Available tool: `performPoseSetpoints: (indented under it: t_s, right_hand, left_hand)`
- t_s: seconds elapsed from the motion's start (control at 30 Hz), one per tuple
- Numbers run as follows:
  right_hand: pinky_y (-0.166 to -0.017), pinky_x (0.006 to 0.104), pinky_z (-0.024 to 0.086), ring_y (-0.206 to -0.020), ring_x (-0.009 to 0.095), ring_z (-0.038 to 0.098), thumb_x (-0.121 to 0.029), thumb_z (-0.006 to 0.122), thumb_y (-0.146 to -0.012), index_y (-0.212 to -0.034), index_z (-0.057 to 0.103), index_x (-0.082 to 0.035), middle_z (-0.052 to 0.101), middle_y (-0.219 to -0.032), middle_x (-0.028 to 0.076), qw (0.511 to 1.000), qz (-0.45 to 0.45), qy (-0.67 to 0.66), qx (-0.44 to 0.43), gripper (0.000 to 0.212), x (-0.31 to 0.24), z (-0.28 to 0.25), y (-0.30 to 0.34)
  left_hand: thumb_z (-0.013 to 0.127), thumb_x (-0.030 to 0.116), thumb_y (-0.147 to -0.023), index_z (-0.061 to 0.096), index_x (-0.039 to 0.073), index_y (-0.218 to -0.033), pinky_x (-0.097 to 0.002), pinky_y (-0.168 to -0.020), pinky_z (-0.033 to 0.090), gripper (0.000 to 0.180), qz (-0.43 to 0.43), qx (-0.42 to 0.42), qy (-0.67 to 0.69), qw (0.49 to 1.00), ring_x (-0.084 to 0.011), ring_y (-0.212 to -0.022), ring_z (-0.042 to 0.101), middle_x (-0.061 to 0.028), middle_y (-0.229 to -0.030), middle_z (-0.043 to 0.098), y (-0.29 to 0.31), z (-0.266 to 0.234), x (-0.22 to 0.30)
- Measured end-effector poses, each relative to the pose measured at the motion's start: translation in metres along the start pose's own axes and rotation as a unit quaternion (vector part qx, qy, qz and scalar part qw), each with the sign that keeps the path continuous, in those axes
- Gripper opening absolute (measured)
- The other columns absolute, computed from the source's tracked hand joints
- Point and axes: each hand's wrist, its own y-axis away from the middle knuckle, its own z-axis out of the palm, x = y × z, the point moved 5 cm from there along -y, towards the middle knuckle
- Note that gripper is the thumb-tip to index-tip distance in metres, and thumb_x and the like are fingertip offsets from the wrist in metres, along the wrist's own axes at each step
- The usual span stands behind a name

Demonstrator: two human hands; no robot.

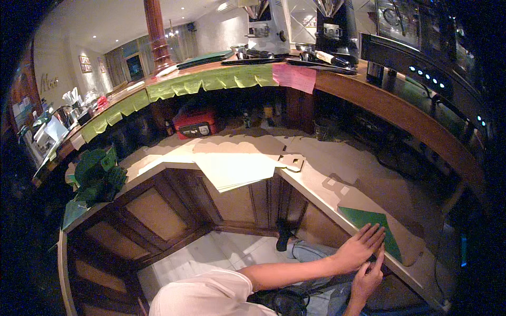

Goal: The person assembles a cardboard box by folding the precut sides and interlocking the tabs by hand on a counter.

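Note:
At the right, a green sheet (391,243) lies on the counter by its front edge. My left hand (363,245) rests on it with fingers stretched out flat. Just below, my right hand (366,279) is close against the left one, at the sheet's near edge. Its index finger points up and its other fingers are curled. Something small and dark shows between the two hands, too small to name.
Pale paper sheets (234,171) overhang the counter's front edge, beside a small flat pale piece (291,162). Crumpled dark green material (97,176) is piled at left. A red case (195,125) stands under the upper shelf. Yellow-green notes (211,80) hang from that shelf, near coffee grinders (266,29).

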Motion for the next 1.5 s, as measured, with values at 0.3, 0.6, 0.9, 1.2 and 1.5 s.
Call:
performPoseSetpoints:
  t_s: [0.3, 0.6, 0.9, 1.2, 1.5]
  right_hand:
    - [-0.067, 0.05, 0.046, -0.068, 0.036, 0.057, 0.002, 0.051, -0.086, -0.153, 0.046, -0.018, 0.06, -0.085, 0.021, 0.998, -0.016, 0.053, 0.034, 0.07, 0.013, -0.019, -0.002]
    - [-0.057, 0.043, 0.046, -0.055, 0.024, 0.053, 0.001, 0.051, -0.086, -0.154, 0.045, -0.014, 0.069, -0.083, 0.017, 0.993, -0.014, 0.017, 0.114, 0.07, 0.027, -0.028, 0.004]
    - [-0.052, 0.0548, 0.054, -0.051, 0.037, 0.064, -0.025, 0.06, -0.084, -0.161, 0.029, -0.017, 0.063, -0.058, 0.016, 0.983, -0.084, 0.158, -0.029, 0.083, -0.06, 0.068, -0.024]
    - [-0.056, 0.0527, 0.055, -0.051, 0.038, 0.063, -0.013, 0.059, -0.084, -0.154, 0.042, -0.02, 0.061, -0.058, 0.019, 0.988, -0.091, 0.127, 0.005, 0.073, -0.06, 0.042, -0.016]
    - [-0.055, 0.0502, 0.053, -0.053, 0.036, 0.063, -0.01, 0.06, -0.084, -0.149, 0.049, -0.02, 0.061, -0.059, 0.015, 0.986, -0.041, 0.11, 0.121, 0.066, 0.012, -0.048, 0.004]
  left_hand:
    - [0.07, 0.015, -0.076, 0.044, -0.001, -0.147, -0.0573, -0.126, 0.014, 0.078, -0.059, -0.043, -0.017, 0.997, -0.0344, -0.147, 0.033, -0.0154, -0.152, 0.044, 0.026, -0.057, -0.054]
    - [0.072, 0.014, -0.075, 0.049, 0.008, -0.143, -0.0637, -0.122, 0.017, 0.072, -0.116, -0.027, -0.031, 0.992, -0.038, -0.149, 0.03, -0.0145, -0.153, 0.042, 0.045, -0.086, -0.102]
    - [0.062, 0.012, -0.074, 0.048, 0.005, -0.144, -0.0637, -0.123, 0.009, 0.071, -0.169, -0.035, -0.075, 0.982, -0.0402, -0.15, 0.027, -0.0175, -0.156, 0.039, 0.049, -0.074, -0.114]
    - [0.059, 0.009, -0.076, 0.043, 0.007, -0.15, -0.0616, -0.123, 0.009, 0.075, -0.134, -0.035, -0.087, 0.987, -0.0361, -0.149, 0.029, -0.0116, -0.154, 0.043, 0.04, -0.077, -0.098]
    - [0.061, 0.009, -0.076, 0.037, 0.005, -0.153, -0.0628, -0.123, 0.006, 0.081, -0.163, -0.038, -0.121, 0.978, -0.0479, -0.15, 0.019, -0.0223, -0.16, 0.03, 0.041, -0.071, -0.081]
